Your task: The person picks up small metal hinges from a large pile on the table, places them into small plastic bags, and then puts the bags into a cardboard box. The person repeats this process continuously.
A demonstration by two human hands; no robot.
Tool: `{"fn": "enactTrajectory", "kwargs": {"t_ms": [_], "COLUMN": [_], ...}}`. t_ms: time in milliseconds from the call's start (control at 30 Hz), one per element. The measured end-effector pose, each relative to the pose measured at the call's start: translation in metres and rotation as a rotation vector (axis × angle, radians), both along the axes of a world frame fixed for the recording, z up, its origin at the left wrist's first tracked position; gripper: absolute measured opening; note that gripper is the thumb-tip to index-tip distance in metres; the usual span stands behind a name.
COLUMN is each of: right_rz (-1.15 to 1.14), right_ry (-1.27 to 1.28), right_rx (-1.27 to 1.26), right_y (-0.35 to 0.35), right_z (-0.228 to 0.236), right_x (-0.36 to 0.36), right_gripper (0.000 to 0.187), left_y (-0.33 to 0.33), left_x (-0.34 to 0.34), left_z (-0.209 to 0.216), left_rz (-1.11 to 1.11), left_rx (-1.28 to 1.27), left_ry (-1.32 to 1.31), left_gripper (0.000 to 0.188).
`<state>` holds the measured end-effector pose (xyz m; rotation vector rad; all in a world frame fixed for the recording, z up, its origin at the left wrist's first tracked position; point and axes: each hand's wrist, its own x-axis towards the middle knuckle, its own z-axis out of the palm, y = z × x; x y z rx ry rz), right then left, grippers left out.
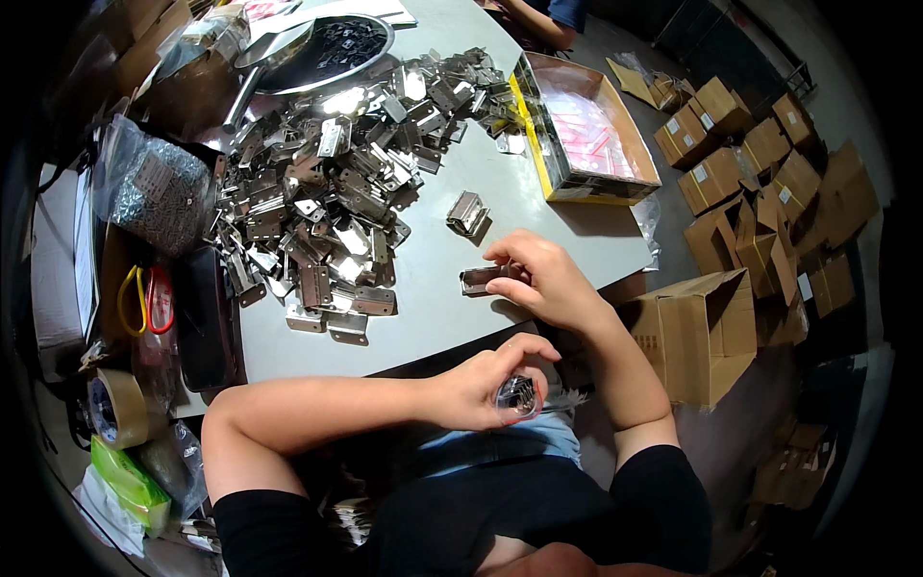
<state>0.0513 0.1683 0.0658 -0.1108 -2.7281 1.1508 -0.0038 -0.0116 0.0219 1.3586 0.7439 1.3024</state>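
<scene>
My right hand (548,277) is closed, thumb and forefinger gripping the end of a small stack of metal brackets (475,281) at the table's near right part. Just beyond it another stack of shiny metal brackets (467,213) rests on the table. Close to my body, my left hand (473,388) curls around a clear plastic bag (520,398) with a red edge and its mouth open. Dark metal pieces show inside the bag. To the left of both hands spreads a large loose heap of bent metal brackets (332,192) with holes in them.
An open carton (596,125) of pink-and-white packets stands on the right of the grey table (423,317). A metal pan (332,53) of black pieces lies far left. Screws fill a bag (159,188); scissors (144,300) and tape (115,409) sit left. Cardboard boxes (697,337) crowd the right floor. Another person's arm (538,24) shows.
</scene>
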Motion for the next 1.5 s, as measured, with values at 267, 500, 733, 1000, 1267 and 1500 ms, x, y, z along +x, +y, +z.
{"fn": "enactTrajectory", "kwargs": {"t_ms": [267,500,733,1000,1267,1500], "right_rz": [-0.014,-0.105,-0.132,-0.124,-0.129,-0.133], "right_ry": [0.089,0.134,0.135,0.161,0.160,0.182], "right_rx": [0.187,0.089,0.081,0.102,0.091,0.086], "right_y": [-0.006,-0.010,-0.012,-0.012,-0.012,-0.013], "right_z": [-0.021,-0.026,-0.028,-0.030,-0.030,-0.029], "right_x": [-0.003,0.001,0.002,0.002,0.003,0.002], "right_gripper": [0.032,0.029,0.029,0.027,0.027,0.024], "left_y": [0.000,-0.001,-0.001,-0.001,-0.002,-0.002], "left_x": [0.002,0.002,0.004,0.003,0.004,0.005], "left_z": [-0.004,-0.005,-0.007,-0.007,-0.007,-0.007], "left_rz": [-0.001,0.017,0.031,0.015,0.027,0.052], "left_rx": [0.037,0.066,0.120,0.136,0.142,0.136], "left_ry": [-0.025,-0.032,-0.021,0.022,0.044,0.056], "left_gripper": [0.069,0.069,0.070,0.067,0.066,0.066]}}
